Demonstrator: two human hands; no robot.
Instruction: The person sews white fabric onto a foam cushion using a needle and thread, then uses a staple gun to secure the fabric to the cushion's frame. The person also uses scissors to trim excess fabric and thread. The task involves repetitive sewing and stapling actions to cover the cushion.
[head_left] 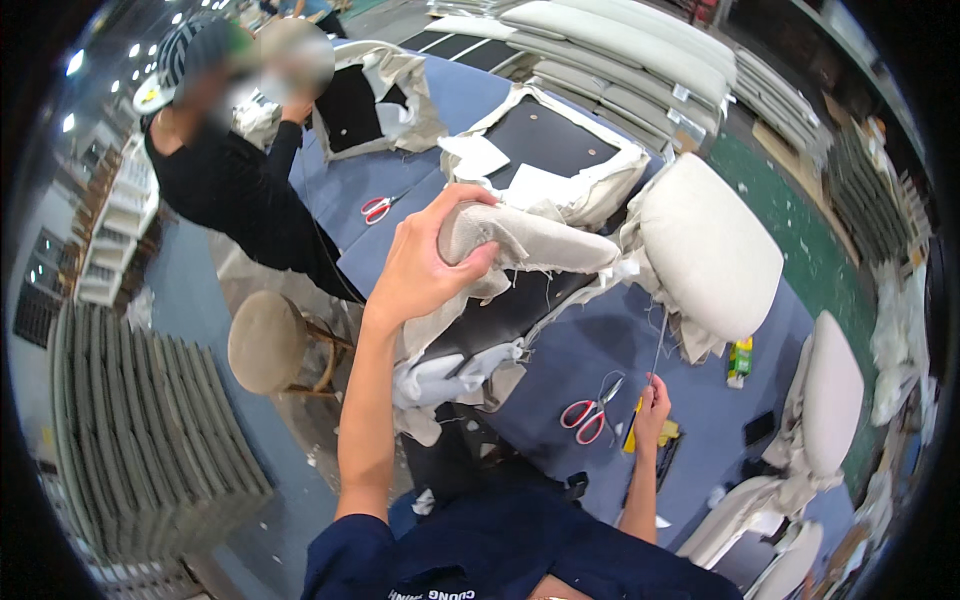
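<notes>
My left hand [430, 250] is closed on the rounded corner of a beige upholstered seat cushion [555, 240], thumb in front and fingers over the top. The cushion is tilted up, and its dark underside [490, 320] and frayed fabric edges show. To the right, the fingers of my right hand [652, 405] pinch a thin pale thread [660, 340]. It runs taut up towards the cushion's far end; whether a needle is on it I cannot tell. Scissors with red and white handles [585, 420] lie left of my right hand. A yellow tool [630, 438] lies partly behind that hand.
A finished-looking beige cushion [710, 245] adjoins the held one. A green and yellow box [739, 362] and a phone [760, 428] lie on the blue table [560, 345]. Across the table, a person in black [230, 190] works near other scissors [378, 209]. A stool [268, 342] stands left.
</notes>
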